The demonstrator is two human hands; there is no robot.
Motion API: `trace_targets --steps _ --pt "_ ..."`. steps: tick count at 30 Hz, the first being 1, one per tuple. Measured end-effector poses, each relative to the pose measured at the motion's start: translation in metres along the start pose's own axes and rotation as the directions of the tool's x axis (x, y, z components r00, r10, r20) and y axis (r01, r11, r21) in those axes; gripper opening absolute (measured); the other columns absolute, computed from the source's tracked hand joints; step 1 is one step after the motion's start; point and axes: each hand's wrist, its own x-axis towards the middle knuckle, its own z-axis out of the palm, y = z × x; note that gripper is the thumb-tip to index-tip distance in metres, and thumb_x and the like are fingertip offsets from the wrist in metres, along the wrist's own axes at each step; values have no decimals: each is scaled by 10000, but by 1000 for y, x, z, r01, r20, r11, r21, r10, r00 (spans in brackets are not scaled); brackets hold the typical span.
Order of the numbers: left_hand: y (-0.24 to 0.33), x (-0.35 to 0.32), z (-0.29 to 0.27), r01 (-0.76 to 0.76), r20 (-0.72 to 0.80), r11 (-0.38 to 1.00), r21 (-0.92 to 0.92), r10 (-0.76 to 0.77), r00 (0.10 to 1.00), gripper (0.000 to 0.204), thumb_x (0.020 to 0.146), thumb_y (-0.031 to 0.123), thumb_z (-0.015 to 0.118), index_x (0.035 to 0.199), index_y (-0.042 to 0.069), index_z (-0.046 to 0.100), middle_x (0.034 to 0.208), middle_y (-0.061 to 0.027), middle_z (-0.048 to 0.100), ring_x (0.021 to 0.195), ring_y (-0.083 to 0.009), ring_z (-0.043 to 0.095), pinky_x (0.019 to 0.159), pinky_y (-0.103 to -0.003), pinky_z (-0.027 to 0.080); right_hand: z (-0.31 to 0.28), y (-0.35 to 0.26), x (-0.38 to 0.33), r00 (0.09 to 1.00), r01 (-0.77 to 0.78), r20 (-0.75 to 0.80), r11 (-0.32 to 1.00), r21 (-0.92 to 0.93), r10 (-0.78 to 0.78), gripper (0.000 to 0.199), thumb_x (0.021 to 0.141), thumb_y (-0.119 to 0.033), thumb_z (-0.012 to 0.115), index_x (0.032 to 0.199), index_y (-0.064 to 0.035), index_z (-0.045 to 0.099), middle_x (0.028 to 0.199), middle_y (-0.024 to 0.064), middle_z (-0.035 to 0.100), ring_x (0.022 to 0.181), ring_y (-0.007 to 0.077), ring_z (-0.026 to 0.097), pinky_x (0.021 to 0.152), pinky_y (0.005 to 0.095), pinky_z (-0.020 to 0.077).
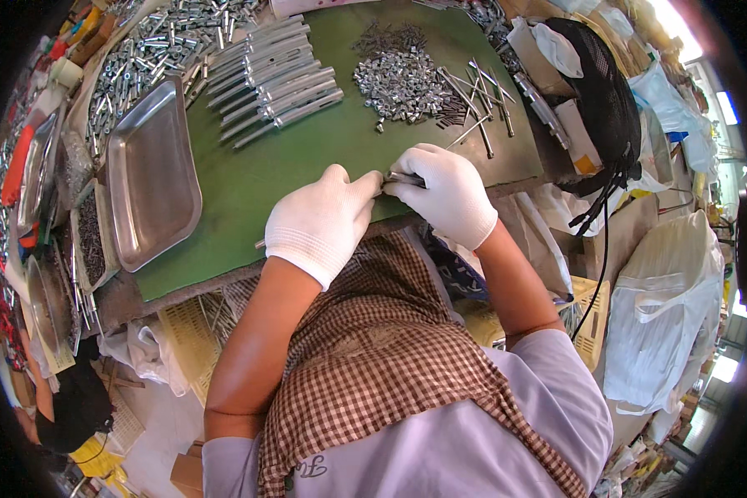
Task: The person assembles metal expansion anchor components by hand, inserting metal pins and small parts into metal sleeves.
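Both of my hands wear white knit gloves and meet near the front edge of the green work surface [224, 199]. My left hand [319, 217] is closed around a metal rod [260, 245], whose end sticks out behind the wrist. My right hand [446, 195] grips a grey metal tube end [405, 178] between thumb and fingers. Whether the rod and the tube end are one piece is hidden by the gloves. Beyond my hands lie a row of silver tubes with thinner rod ends [278, 83], a heap of small metal collars [402, 90] and several long thin rods [481, 104].
An oblong steel tray [153, 178] sits at the left, below a large heap of short metal tubes [153, 54]. Dark small pins [390, 37] lie at the back. A black mesh bag [598, 91] and a white sack [664, 307] stand at the right.
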Motion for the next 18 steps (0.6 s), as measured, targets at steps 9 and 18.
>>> trace_targets --steps 9,18 --pt "0 -1 1 -7 22 1000 27 7 1000 239 908 262 572 1142 242 617 851 -101 555 665 -319 621 584 -431 515 -10 -19 7 966 236 203 876 -420 -163 130 835 -177 591 841 -49 569 820 142 600 773 358 632 662 454 518" --pt "-3 0 -1 -79 44 991 106 74 996 305 934 264 539 1238 276 560 843 -120 553 647 -327 625 572 -438 525 -12 7 11 981 122 164 989 -85 -107 242 802 -251 680 938 -70 594 852 110 615 828 328 623 722 429 494"
